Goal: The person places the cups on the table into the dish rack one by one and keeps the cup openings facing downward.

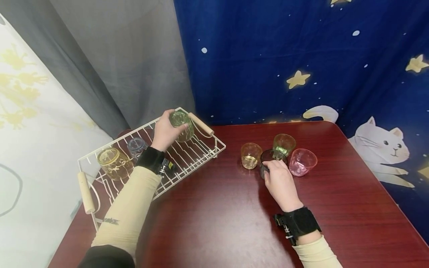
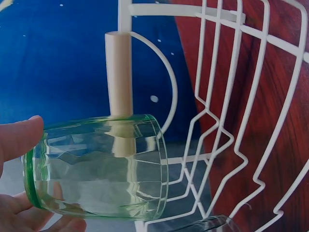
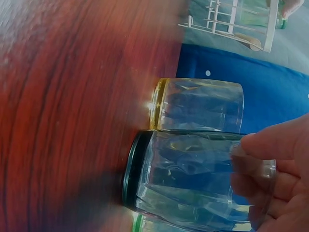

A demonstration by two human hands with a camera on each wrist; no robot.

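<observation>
My left hand [image 1: 166, 131] grips a green-tinted glass [image 1: 182, 128] over the far right end of a white wire rack [image 1: 187, 171]. In the left wrist view, thumb and fingers hold this glass [image 2: 101, 169] around its thick green base, so its mouth faces the rack; whether it touches the wires, I cannot tell. On the table, my right hand [image 1: 280, 182] pinches a dark grey glass [image 1: 266, 172] near its rim. Its dark base [image 3: 136, 169] is against the tabletop in the right wrist view. Close around it stand a yellow glass [image 1: 250, 156], another green glass [image 1: 284, 143] and a pink glass [image 1: 303, 162].
The rack also holds an amber glass [image 1: 115, 163] and a blue-grey glass [image 1: 136, 145], partly behind my left wrist. Wooden handles [image 1: 86, 192] cap both rack ends. The reddish-brown table [image 1: 214, 223] meets a blue star-patterned curtain [image 1: 241, 63] at the back.
</observation>
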